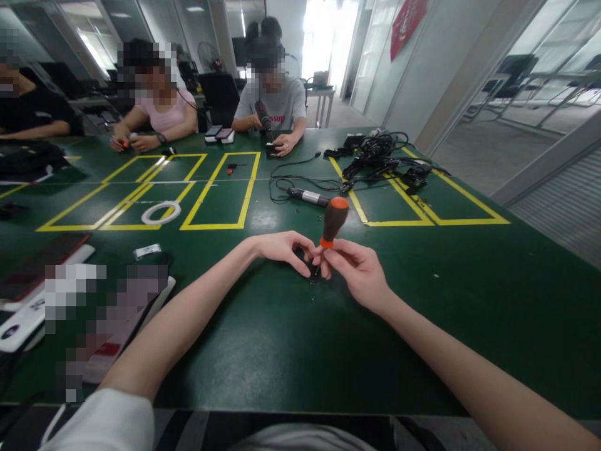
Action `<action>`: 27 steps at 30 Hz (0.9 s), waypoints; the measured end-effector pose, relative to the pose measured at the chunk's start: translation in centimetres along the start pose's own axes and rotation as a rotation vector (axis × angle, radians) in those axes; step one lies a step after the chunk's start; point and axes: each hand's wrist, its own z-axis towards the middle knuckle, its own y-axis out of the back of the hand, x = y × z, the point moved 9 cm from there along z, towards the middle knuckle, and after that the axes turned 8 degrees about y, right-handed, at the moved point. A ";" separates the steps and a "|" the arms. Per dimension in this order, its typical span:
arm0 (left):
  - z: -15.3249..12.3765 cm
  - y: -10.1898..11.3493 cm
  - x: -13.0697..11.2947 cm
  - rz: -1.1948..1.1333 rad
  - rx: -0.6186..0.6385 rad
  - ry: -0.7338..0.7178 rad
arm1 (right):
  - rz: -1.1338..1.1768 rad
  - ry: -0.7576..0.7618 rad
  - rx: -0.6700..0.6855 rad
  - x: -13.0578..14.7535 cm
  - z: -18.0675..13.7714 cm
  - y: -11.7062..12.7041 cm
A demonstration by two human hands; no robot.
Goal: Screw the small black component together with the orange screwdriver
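Observation:
On the green table [263, 326], my right hand [364, 272] is closed round the lower part of a screwdriver [335, 219] with a black and orange handle. The screwdriver stands nearly upright, its tip pointing down at a small black part [313, 274]. My left hand [284, 247] rests on the table beside it, thumb and fingers pinched about that black part. Fingers cover much of the part, so its exact kind does not show. Tiny specks lie on the table just in front of it.
Beyond my hands lie a black cylindrical tool [307, 196] with a cord and a heap of black cables [380, 153]. A white tape ring [161, 213] sits left, near yellow tape outlines. Phones and white devices [51, 300] are at near left. Co-workers [272, 94] sit opposite.

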 end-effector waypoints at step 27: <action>-0.2 0.0 0.0 0.086 -0.018 0.080 | -0.678 -0.056 0.042 -2.6 1.6 4.9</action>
